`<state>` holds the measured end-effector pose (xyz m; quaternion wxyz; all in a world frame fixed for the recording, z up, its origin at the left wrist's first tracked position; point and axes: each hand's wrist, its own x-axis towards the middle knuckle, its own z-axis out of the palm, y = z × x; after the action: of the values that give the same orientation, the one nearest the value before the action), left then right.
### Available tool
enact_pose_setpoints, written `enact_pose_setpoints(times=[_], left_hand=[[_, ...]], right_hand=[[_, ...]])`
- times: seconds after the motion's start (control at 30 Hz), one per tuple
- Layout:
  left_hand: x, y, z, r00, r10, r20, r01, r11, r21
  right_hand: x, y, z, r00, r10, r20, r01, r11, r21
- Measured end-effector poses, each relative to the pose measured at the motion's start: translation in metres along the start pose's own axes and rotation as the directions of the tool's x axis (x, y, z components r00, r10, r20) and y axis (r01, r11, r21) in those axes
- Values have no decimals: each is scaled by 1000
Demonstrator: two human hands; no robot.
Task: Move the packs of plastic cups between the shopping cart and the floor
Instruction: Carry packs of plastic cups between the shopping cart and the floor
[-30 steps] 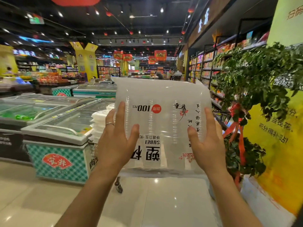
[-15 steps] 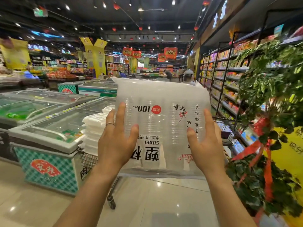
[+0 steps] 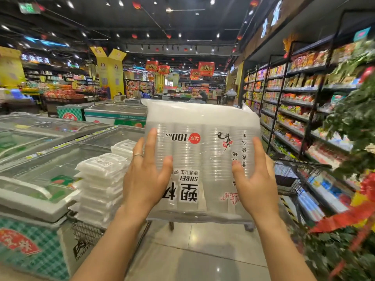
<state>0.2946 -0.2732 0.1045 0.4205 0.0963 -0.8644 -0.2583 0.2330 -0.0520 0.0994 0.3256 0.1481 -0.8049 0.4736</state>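
Wire cart (image 3: 86, 233), cup packs (image 3: 101, 183) stacked inside

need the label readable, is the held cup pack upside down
Upside down: the print on the cup pack reads inverted, 100 PCS included.

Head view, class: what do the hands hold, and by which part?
The pack of plastic cups, pressed at its two sides: left hand left, right hand right.

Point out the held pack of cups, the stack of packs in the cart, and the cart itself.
held pack of plastic cups (image 3: 203, 157): head view, centre of its front face.
stack of packs (image 3: 101, 185): head view, middle of the pile.
shopping cart (image 3: 86, 232): head view, wire mesh below the stack.
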Motion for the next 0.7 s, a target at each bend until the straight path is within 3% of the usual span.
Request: enact_pose_setpoints(times=[0.23, 0.7], left_hand=[[116, -72, 59, 999, -16, -28, 17, 1000, 22], [250, -178, 156, 994, -102, -44, 106, 988, 113]], right_hand=[[95, 19, 119, 1000, -19, 11, 19, 1000, 2], [215, 82, 299, 994, 2, 113, -12, 996, 89]])
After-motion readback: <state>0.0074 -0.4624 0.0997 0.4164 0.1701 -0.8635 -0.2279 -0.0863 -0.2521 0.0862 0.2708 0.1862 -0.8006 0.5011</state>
